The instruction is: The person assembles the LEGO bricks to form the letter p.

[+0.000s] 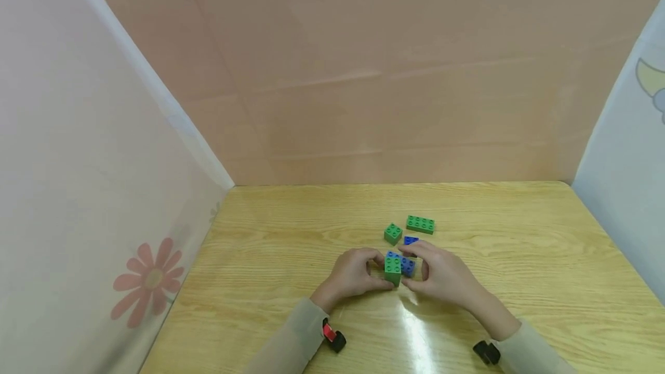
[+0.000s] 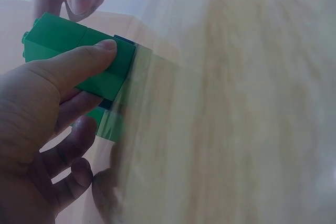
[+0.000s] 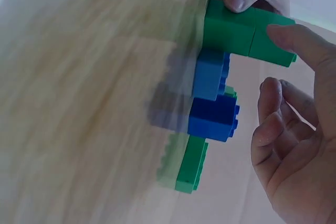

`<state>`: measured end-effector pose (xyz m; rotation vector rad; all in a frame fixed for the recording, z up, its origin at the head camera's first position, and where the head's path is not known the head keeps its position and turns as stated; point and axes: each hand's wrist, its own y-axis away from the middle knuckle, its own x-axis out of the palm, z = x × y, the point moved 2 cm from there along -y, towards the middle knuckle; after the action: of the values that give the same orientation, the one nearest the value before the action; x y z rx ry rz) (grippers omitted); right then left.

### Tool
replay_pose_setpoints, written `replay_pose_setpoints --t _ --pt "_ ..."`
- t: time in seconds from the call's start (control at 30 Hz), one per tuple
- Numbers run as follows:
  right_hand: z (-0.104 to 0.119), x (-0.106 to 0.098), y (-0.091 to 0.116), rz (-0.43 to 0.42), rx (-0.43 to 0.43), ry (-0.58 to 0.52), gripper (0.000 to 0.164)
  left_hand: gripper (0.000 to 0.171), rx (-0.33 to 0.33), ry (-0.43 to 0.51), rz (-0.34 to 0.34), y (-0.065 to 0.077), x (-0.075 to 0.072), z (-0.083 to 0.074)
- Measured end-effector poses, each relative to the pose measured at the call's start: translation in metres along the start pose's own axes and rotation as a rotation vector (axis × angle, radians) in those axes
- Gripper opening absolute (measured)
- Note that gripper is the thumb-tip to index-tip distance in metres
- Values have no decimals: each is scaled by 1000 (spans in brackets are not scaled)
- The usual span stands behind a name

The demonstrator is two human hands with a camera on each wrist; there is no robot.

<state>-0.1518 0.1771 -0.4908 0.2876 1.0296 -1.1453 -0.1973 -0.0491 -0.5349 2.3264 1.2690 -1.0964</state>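
A stack of two green bricks (image 1: 392,273) stands on the table, studs up. My left hand (image 1: 353,273) pinches its lower brick, thumb on the near side. My right hand (image 1: 447,276) is at the stack's right, thumb and index finger spread apart. In the right wrist view its thumb (image 3: 294,38) overlaps the upper green brick (image 3: 270,35), while the other fingers bend loosely with nothing in them. Right beside the stack lies a lighter blue brick (image 1: 407,266). A darker blue brick (image 3: 212,117) sits behind it, partly hidden by my right hand in the head view.
Farther back on the wooden table (image 1: 291,218) are a small square green brick (image 1: 393,234) and a longer green brick (image 1: 420,224). A tan covering (image 1: 384,74) rises behind the table, with pale panels at left and right.
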Motion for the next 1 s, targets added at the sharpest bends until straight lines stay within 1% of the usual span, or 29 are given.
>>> replay_pose_setpoints --t 0.2,0.37,0.53,0.73,1.0 --pt "-7 0 2 4 77 40 60 36 -11 17 6 0 0 1" --pt "-9 0 0 31 134 117 58 36 -19 26 12 0 -1 0" --pt "-9 2 -4 51 143 192 53 36 -29 33 22 0 -1 0" --pt "-9 3 -10 70 163 219 45 36 -30 35 23 0 -1 0" --pt "-7 7 -15 143 190 292 40 35 -39 37 29 0 0 -1"
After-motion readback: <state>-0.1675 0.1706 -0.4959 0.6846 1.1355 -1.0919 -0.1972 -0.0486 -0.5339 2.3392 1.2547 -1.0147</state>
